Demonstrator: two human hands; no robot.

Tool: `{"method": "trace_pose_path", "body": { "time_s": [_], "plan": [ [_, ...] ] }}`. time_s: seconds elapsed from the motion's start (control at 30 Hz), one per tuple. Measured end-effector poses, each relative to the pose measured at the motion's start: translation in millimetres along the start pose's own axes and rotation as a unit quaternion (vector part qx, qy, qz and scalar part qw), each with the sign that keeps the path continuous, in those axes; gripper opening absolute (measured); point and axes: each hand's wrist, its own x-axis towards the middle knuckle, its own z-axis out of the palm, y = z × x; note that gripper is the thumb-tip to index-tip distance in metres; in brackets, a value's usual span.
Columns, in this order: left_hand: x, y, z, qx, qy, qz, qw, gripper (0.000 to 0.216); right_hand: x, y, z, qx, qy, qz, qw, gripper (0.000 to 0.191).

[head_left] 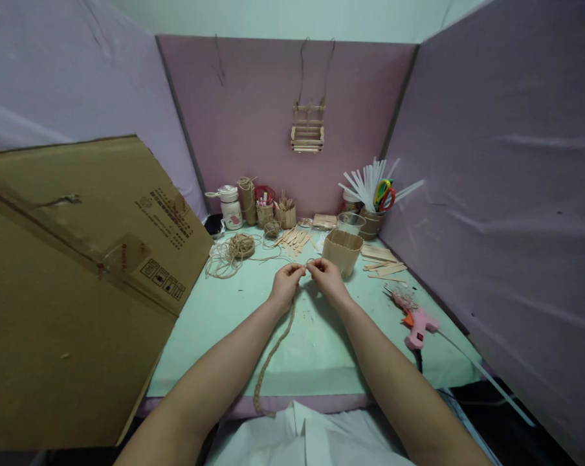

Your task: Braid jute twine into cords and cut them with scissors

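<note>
At the left of the frame, a cardboard sheet (69, 278) leans over the counter (224, 323). In the centre, the left hand (286, 279) pinches its fingers on the upper end of the braided cord (277, 346). The cord's long axis runs from the hands down to the lower centre, past the counter edge. The right hand (325, 275) faces the left, its fingers clamped on the same end. Both forearms are stretched forward. A stick cup (342, 251) stands just behind the hands.
</note>
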Motion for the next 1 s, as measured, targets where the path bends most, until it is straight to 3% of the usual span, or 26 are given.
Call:
{"method": "trace_pose_path", "body": {
  "time_s": [0.13,0.23,0.5,0.77,0.87,1.0],
  "plan": [
    [1,-1,-1,-0.006,0.019,0.023,1.0,0.02,-2,-5,1,-0.075,0.028,-0.098,0.992,0.021],
    [2,-1,-1,-0.014,0.028,0.05,0.998,0.019,-3,-6,1,-0.099,0.027,-0.125,0.987,0.019],
    [4,-5,-2,0.006,0.013,0.061,0.998,0.02,0,2,2,-0.008,0.009,-0.006,1.0,0.03],
    [1,-3,-1,0.069,0.042,0.088,0.993,0.016,-1,3,4,-0.02,0.0,-0.004,1.0,0.03],
    [2,1,-2,-0.011,0.034,0.01,0.999,0.012,-4,-1,5,-0.039,-0.009,-0.046,0.998,0.025],
    [5,6,-8,-0.168,-0.072,-0.193,0.964,0.011,-10,-9,8,-0.06,-0.018,-0.143,0.988,0.016]
  ]
}}
